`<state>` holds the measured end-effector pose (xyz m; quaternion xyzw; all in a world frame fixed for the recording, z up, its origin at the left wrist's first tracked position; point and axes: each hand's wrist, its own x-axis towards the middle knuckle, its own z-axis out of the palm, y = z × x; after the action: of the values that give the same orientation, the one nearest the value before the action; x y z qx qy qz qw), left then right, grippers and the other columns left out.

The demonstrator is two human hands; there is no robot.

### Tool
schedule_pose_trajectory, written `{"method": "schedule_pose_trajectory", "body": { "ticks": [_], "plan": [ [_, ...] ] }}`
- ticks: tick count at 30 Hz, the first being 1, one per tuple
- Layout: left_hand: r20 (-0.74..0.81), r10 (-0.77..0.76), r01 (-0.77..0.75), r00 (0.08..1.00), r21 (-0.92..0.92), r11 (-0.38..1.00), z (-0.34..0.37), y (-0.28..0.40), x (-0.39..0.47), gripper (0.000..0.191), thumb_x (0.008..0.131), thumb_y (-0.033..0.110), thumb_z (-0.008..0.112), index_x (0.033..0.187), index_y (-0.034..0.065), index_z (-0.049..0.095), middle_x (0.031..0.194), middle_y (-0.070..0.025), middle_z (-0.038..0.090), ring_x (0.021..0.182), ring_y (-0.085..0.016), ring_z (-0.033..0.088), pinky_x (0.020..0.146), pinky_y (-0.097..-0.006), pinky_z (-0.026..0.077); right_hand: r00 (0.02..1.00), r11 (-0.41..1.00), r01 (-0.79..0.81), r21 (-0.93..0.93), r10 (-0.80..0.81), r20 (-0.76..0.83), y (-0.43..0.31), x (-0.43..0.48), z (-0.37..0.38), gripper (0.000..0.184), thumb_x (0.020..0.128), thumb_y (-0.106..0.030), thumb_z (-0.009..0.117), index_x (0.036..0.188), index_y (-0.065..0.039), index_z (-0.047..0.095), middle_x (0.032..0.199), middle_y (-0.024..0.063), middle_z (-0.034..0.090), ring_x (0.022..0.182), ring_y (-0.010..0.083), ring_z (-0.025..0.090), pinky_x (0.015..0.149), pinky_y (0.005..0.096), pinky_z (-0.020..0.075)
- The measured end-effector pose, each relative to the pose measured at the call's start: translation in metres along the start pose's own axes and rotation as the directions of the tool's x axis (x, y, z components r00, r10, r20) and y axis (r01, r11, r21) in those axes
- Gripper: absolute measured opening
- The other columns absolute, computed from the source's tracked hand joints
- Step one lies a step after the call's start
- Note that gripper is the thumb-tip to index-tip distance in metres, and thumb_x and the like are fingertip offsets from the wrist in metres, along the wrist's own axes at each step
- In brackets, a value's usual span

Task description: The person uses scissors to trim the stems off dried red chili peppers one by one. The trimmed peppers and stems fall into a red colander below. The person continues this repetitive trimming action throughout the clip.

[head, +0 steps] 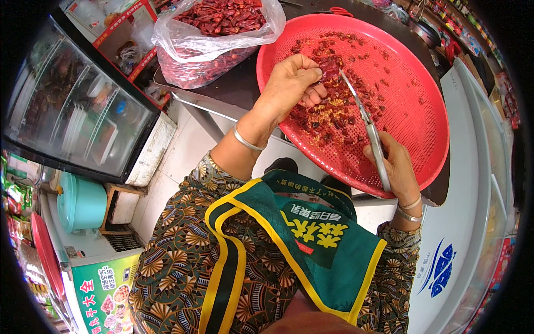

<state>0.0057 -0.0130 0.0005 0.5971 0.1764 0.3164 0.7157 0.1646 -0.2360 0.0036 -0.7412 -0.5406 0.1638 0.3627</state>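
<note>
My left hand pinches dried red chili between thumb and fingers, over the left part of a round red plastic sieve basket. Scissors with long handles are gripped in my right hand at the basket's near right rim. Their blade tips point at the chili and sit close beside it; whether they touch cannot be told. Cut chili pieces and yellow seeds lie scattered on the basket's mesh, thickest below my left hand. A clear plastic bag of dried red chilies stands open left of the basket.
Bag and basket rest on a dark tabletop. Red-handled scissors lie behind the basket. A white freezer stands close on the right, a glass-door cooler on the left. Further down left is a turquoise lidded bucket.
</note>
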Motion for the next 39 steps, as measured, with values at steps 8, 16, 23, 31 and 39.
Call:
{"method": "schedule_pose_trajectory", "body": {
  "ticks": [8, 16, 23, 31, 39],
  "plan": [
    [0.003, -0.009, 0.009, 1.0, 0.018, 1.0, 0.0019, 0.0016, -0.0015, 0.009, 0.099, 0.013, 0.056, 0.101, 0.0043, 0.056, 0.075, -0.0097, 0.068, 0.056, -0.011, 0.063, 0.051, -0.0209, 0.051, 1.0, 1.0, 0.014, -0.017, -0.014, -0.01, -0.0001, 0.0001, 0.0009, 0.043, 0.087, -0.036, 0.074, 0.109, -0.001, 0.063, 0.067, 0.0107, 0.051, 0.06, 0.019, 0.048, 0.057, 0.0351, 0.0408],
    [0.04, 0.006, -0.008, 0.999, 0.041, 0.999, 0.0022, -0.0008, -0.0006, 0.009, 0.099, 0.013, 0.056, 0.102, 0.0042, 0.056, 0.075, -0.0092, 0.068, 0.056, -0.011, 0.063, 0.05, -0.0201, 0.05, 1.0, 0.999, 0.017, -0.035, -0.018, -0.01, 0.0002, 0.0009, 0.0008, 0.044, 0.086, -0.035, 0.075, 0.108, 0.0, 0.063, 0.068, 0.0101, 0.05, 0.06, 0.0184, 0.048, 0.058, 0.0343, 0.0408],
    [0.056, 0.02, -0.026, 0.998, 0.098, 0.995, 0.0043, -0.0008, -0.002, 0.01, 0.099, 0.013, 0.056, 0.102, 0.004, 0.056, 0.074, -0.0082, 0.068, 0.055, -0.01, 0.062, 0.049, -0.02, 0.048, 1.0, 1.0, -0.001, 0.009, 0.001, 0.008, -0.0014, 0.0011, 0.0006, 0.042, 0.087, -0.034, 0.074, 0.108, 0.001, 0.064, 0.067, 0.0094, 0.05, 0.061, 0.0175, 0.048, 0.058, 0.0338, 0.0404],
    [0.088, 0.003, -0.015, 0.996, 0.125, 0.992, 0.0058, 0.0011, -0.0039, 0.013, 0.099, 0.016, 0.056, 0.104, 0.0039, 0.057, 0.075, -0.0079, 0.069, 0.057, -0.01, 0.063, 0.051, -0.0202, 0.05, 0.997, 1.0, 0.0, 0.014, -0.001, 0.078, -0.0074, -0.0004, -0.0019, 0.031, 0.095, -0.028, 0.065, 0.099, 0.002, 0.058, 0.07, 0.0028, 0.047, 0.065, 0.0116, 0.043, 0.058, 0.0286, 0.0379],
    [0.132, -0.035, 0.014, 0.991, 0.151, 0.988, 0.0051, -0.0008, -0.0024, 0.014, 0.099, 0.018, 0.057, 0.1, 0.0045, 0.061, 0.076, -0.007, 0.069, 0.06, -0.009, 0.065, 0.052, -0.0199, 0.05, 0.998, 1.0, -0.01, 0.018, 0.009, 0.055, -0.0035, -0.0015, -0.0027, 0.031, 0.097, -0.029, 0.062, 0.094, 0.001, 0.057, 0.066, 0.0014, 0.044, 0.061, 0.0103, 0.04, 0.054, 0.0289, 0.0348]
  ]
}}
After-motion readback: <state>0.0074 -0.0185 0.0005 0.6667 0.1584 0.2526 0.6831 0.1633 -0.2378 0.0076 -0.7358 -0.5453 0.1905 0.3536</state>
